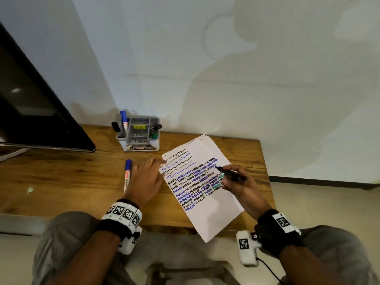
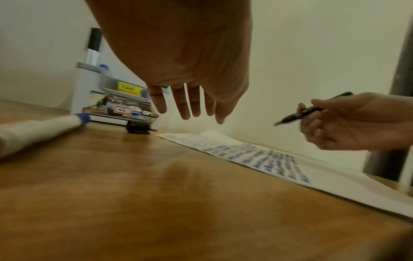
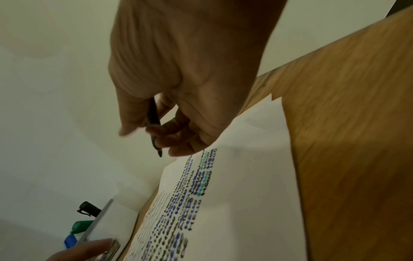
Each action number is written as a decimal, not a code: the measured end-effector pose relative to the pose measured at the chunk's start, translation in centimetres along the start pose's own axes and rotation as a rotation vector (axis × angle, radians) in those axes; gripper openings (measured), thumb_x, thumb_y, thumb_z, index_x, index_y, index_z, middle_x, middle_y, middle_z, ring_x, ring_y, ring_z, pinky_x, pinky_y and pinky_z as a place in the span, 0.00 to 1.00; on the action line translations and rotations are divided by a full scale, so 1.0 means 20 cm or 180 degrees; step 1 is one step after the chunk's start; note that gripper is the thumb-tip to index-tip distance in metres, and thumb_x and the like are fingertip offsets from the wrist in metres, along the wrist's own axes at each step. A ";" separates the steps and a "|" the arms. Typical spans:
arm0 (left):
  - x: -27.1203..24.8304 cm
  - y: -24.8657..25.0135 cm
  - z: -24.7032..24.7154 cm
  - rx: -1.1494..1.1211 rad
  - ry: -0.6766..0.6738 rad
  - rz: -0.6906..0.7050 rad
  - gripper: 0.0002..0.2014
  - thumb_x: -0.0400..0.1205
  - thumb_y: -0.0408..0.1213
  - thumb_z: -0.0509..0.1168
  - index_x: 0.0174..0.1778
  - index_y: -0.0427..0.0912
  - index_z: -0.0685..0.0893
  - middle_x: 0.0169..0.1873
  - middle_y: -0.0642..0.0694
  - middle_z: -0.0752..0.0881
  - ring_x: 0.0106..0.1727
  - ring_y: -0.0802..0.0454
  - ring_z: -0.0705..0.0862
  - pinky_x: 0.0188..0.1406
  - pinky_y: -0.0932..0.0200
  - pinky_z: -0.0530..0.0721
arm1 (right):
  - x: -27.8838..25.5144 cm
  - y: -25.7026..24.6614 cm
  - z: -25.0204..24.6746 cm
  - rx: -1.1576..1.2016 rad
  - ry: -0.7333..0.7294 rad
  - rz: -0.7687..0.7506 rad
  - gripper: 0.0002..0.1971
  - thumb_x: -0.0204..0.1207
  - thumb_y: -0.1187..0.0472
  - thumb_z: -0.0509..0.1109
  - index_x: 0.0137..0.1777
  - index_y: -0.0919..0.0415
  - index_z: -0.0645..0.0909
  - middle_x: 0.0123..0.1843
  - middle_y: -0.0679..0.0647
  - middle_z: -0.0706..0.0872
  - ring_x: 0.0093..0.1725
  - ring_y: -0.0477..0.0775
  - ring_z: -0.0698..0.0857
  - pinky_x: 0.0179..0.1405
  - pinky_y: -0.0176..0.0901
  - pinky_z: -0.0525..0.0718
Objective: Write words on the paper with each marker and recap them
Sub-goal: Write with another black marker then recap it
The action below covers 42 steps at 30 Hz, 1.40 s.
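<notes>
Both hands are over the bench point(image 1: 61, 177) right now: right hand point(image 1: 239, 185) has its fingers curled round a black marker point(image 1: 230, 173), uncapped, pinched low on the barrel with the tip just above the paper point(image 1: 213, 206), not obviously touching from the wrist view. Left hand point(image 1: 147, 177) is spread flat and relaxed, holding nothing, fingertips reaching toward the sheet's near-left edge; can't tell if they actually press it. Paper's a single thin sheet, light and floppy, hanging off the front edge of the bench, so I'd guess it slides easily unless that left hand pins it flat rather than pinching. Markers look light, stiff, smooth plastic, so gripping near the tip like this gives control. Just left of the left hand lies a blue marker point(image 1: 127, 175), capped. Beyond the left fingertips, a loose black cap point(image 2: 138, 127) sits on the bench, probably the one for the marker in hand; small and round, might roll. Farther out is the grey organiser point(image 1: 138, 134) with more markers standing in it, a green one point(image 1: 153, 135) included.
</notes>
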<state>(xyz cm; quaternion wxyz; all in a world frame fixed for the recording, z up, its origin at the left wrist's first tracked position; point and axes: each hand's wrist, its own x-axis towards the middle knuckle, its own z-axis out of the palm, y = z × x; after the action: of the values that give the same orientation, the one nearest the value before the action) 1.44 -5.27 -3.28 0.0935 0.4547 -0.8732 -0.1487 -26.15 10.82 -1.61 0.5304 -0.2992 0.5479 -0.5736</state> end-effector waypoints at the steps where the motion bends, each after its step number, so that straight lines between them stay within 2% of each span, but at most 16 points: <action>1: -0.02 0.05 0.02 0.0005 -0.0129 0.0254 0.20 0.86 0.47 0.63 0.74 0.53 0.74 0.74 0.51 0.75 0.76 0.49 0.73 0.73 0.41 0.70 | -0.01 0.01 -0.02 0.0050 0.0124 -0.0005 0.19 0.75 0.59 0.80 0.62 0.64 0.80 0.62 0.59 0.90 0.57 0.57 0.89 0.58 0.51 0.88; 3: -0.05 0.12 0.07 0.0060 -0.0377 0.0565 0.23 0.86 0.53 0.58 0.77 0.54 0.71 0.80 0.52 0.70 0.81 0.49 0.69 0.74 0.45 0.69 | -0.01 0.02 -0.04 0.0187 0.0454 -0.0021 0.13 0.77 0.54 0.76 0.52 0.61 0.80 0.44 0.55 0.88 0.43 0.55 0.85 0.50 0.50 0.84; 4: -0.06 0.15 0.11 0.0084 -0.0473 0.0631 0.26 0.85 0.57 0.54 0.79 0.54 0.69 0.83 0.53 0.66 0.83 0.49 0.65 0.76 0.45 0.67 | -0.01 0.02 -0.06 0.0281 0.0633 -0.0059 0.10 0.79 0.55 0.74 0.49 0.61 0.80 0.36 0.54 0.82 0.37 0.52 0.80 0.45 0.49 0.82; 5: -0.06 0.16 0.14 0.0092 -0.0535 0.0665 0.29 0.84 0.60 0.49 0.81 0.55 0.66 0.85 0.53 0.62 0.85 0.49 0.62 0.79 0.43 0.64 | -0.01 0.03 -0.08 0.0375 0.0786 -0.0096 0.08 0.81 0.57 0.72 0.46 0.61 0.80 0.33 0.54 0.78 0.34 0.51 0.76 0.42 0.48 0.80; 8: -0.07 0.12 0.23 0.0146 -0.0617 0.0681 0.34 0.83 0.66 0.45 0.85 0.58 0.57 0.88 0.55 0.52 0.88 0.50 0.51 0.84 0.40 0.52 | -0.01 0.05 -0.14 0.0376 0.1069 -0.0218 0.05 0.86 0.66 0.67 0.50 0.66 0.82 0.34 0.57 0.80 0.33 0.52 0.79 0.42 0.47 0.83; 11: -0.10 0.06 0.28 0.0139 -0.0643 0.0670 0.35 0.83 0.68 0.42 0.86 0.59 0.55 0.88 0.55 0.50 0.88 0.53 0.48 0.85 0.44 0.46 | -0.02 0.08 -0.21 0.0192 0.1138 -0.0321 0.09 0.86 0.70 0.66 0.61 0.76 0.82 0.43 0.65 0.87 0.42 0.58 0.87 0.48 0.47 0.88; 13: -0.12 0.04 0.30 0.0142 -0.0594 0.0698 0.34 0.84 0.67 0.41 0.86 0.59 0.55 0.88 0.55 0.51 0.88 0.55 0.47 0.86 0.44 0.46 | -0.01 0.10 -0.24 0.0136 0.1243 -0.0353 0.10 0.83 0.71 0.69 0.61 0.72 0.84 0.47 0.65 0.91 0.46 0.59 0.90 0.49 0.47 0.89; 17: -0.13 0.05 0.32 0.0126 -0.0502 0.0670 0.32 0.86 0.64 0.43 0.87 0.58 0.56 0.88 0.55 0.53 0.88 0.55 0.49 0.86 0.41 0.51 | 0.02 0.10 -0.27 -0.0060 0.1352 -0.0402 0.06 0.83 0.68 0.72 0.54 0.72 0.86 0.41 0.64 0.91 0.40 0.58 0.89 0.44 0.48 0.87; 20: -0.13 0.05 0.32 0.0142 -0.0493 0.0659 0.32 0.86 0.63 0.44 0.87 0.57 0.57 0.88 0.55 0.54 0.88 0.55 0.50 0.86 0.40 0.52 | 0.05 0.09 -0.25 -0.0423 0.1171 -0.0450 0.08 0.84 0.69 0.71 0.55 0.76 0.82 0.44 0.67 0.92 0.40 0.53 0.91 0.41 0.41 0.88; 23: -0.13 0.05 0.32 0.0157 -0.0487 0.0633 0.32 0.86 0.63 0.44 0.87 0.57 0.56 0.88 0.54 0.54 0.88 0.55 0.50 0.86 0.40 0.52 | 0.07 0.12 -0.23 -0.0952 0.0827 -0.0516 0.06 0.80 0.67 0.76 0.54 0.65 0.83 0.50 0.59 0.92 0.49 0.50 0.91 0.47 0.39 0.88; 25: -0.13 0.05 0.32 0.0227 -0.0498 0.0599 0.32 0.86 0.64 0.43 0.87 0.59 0.54 0.88 0.55 0.53 0.88 0.55 0.49 0.86 0.41 0.51 | 0.06 0.15 -0.20 -0.1186 0.0643 -0.0565 0.07 0.78 0.66 0.78 0.52 0.63 0.83 0.51 0.52 0.90 0.51 0.47 0.89 0.49 0.38 0.88; 29: -0.14 0.08 0.33 0.0494 -0.0424 0.0482 0.33 0.86 0.64 0.42 0.88 0.61 0.46 0.88 0.55 0.49 0.89 0.54 0.48 0.84 0.42 0.52 | 0.00 0.21 -0.09 -0.1308 0.0183 -0.0762 0.08 0.76 0.67 0.79 0.50 0.63 0.82 0.53 0.51 0.91 0.54 0.49 0.90 0.55 0.44 0.89; 32: -0.13 0.10 0.34 0.0557 -0.0334 0.0328 0.33 0.86 0.64 0.43 0.88 0.60 0.47 0.88 0.53 0.51 0.89 0.52 0.51 0.83 0.42 0.55 | -0.03 0.26 0.00 -0.1409 -0.0158 -0.0621 0.08 0.76 0.67 0.79 0.50 0.62 0.82 0.50 0.51 0.91 0.53 0.48 0.90 0.57 0.44 0.88; 34: -0.13 0.10 0.35 0.0561 -0.0305 0.0299 0.33 0.86 0.63 0.44 0.88 0.59 0.48 0.88 0.53 0.52 0.88 0.51 0.52 0.82 0.42 0.57 | -0.04 0.28 0.03 -0.1403 -0.0321 -0.0554 0.09 0.77 0.68 0.78 0.53 0.61 0.83 0.52 0.50 0.91 0.56 0.48 0.90 0.61 0.46 0.88; 37: -0.12 0.10 0.35 0.0520 -0.0308 0.0321 0.33 0.86 0.63 0.45 0.88 0.59 0.47 0.89 0.52 0.51 0.89 0.51 0.50 0.83 0.41 0.58 | -0.04 0.29 0.04 -0.1399 -0.0399 -0.0534 0.10 0.76 0.71 0.77 0.54 0.62 0.85 0.54 0.49 0.92 0.59 0.46 0.90 0.63 0.42 0.87; 42: -0.12 0.09 0.36 0.0478 -0.0316 0.0303 0.33 0.86 0.60 0.45 0.88 0.58 0.47 0.89 0.51 0.48 0.89 0.51 0.45 0.86 0.41 0.52 | -0.02 0.28 0.06 -0.1506 -0.0432 -0.0566 0.07 0.76 0.70 0.78 0.50 0.64 0.85 0.52 0.47 0.92 0.56 0.44 0.90 0.59 0.35 0.86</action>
<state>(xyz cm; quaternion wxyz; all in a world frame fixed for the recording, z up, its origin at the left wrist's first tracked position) -0.64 -1.04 -9.41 0.0228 0.4105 -0.9060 -0.1006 -23.42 11.82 -6.65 0.4287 -0.4997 0.6015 -0.4524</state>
